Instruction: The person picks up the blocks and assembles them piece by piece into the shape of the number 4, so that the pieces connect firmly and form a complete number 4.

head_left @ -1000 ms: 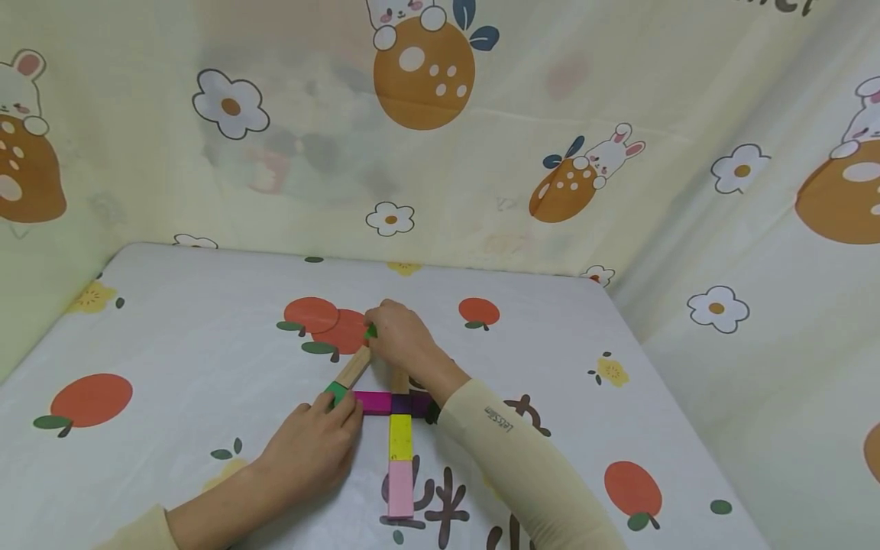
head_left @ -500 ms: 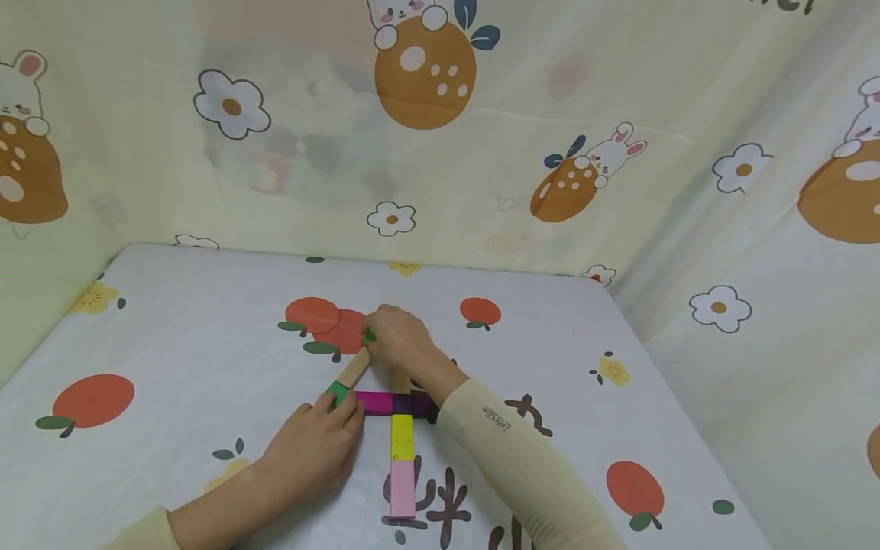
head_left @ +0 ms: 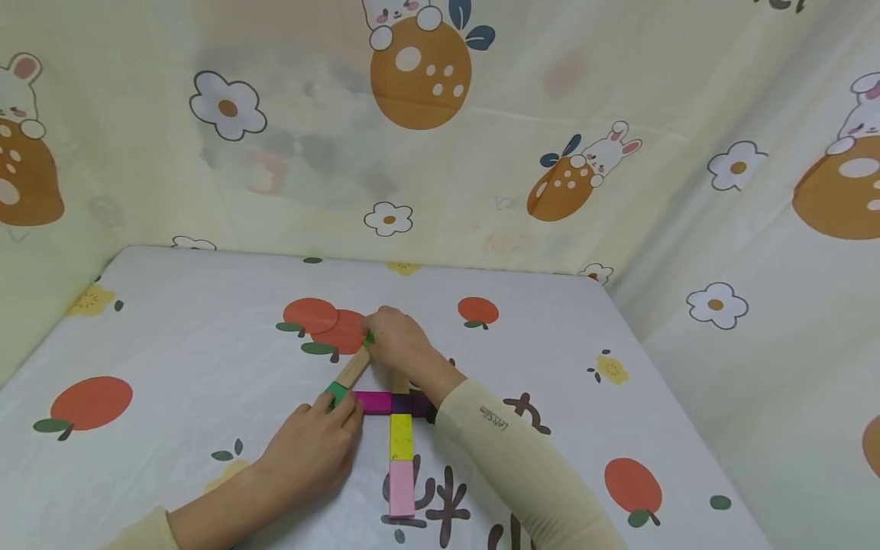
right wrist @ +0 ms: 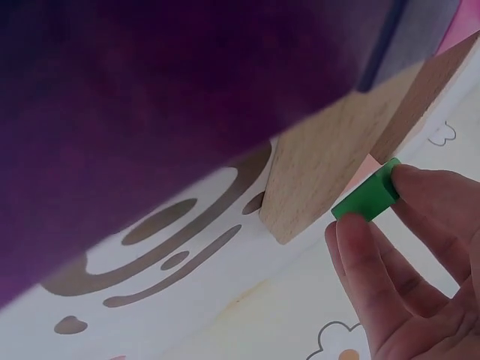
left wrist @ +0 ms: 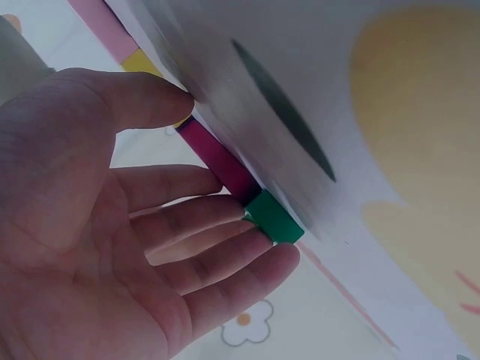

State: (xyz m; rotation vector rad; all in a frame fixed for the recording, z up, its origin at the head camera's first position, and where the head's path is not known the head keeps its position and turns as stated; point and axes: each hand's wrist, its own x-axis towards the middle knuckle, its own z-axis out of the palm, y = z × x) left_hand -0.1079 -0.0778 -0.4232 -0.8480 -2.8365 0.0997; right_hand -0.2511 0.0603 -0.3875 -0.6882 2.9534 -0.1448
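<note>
My right hand (head_left: 406, 344) pinches a small green block (right wrist: 367, 196) between thumb and fingers, at the far end of a slanting natural-wood block (head_left: 353, 368). At that block's near end, the fingertips of my left hand (head_left: 312, 447) touch another green block (left wrist: 276, 217); the thumb stays apart from it. Beside it a magenta block (head_left: 373, 402) leads to a dark purple block (head_left: 401, 403). Toward me run a yellow block (head_left: 401, 437) and a pink block (head_left: 402, 489). A second wood block (right wrist: 322, 165) extends away, partly hidden by my right hand.
A purple block (head_left: 421, 405) lies right of the centre, with a black piece (head_left: 431, 413) partly under my right forearm. The white tablecloth (head_left: 206, 321) is printed with fruit and dark letters. A patterned curtain (head_left: 309, 229) closes off the back and sides.
My right hand has come slightly nearer, bringing its green block close to the far end of the slanting wood block. The left hand stays in place.
</note>
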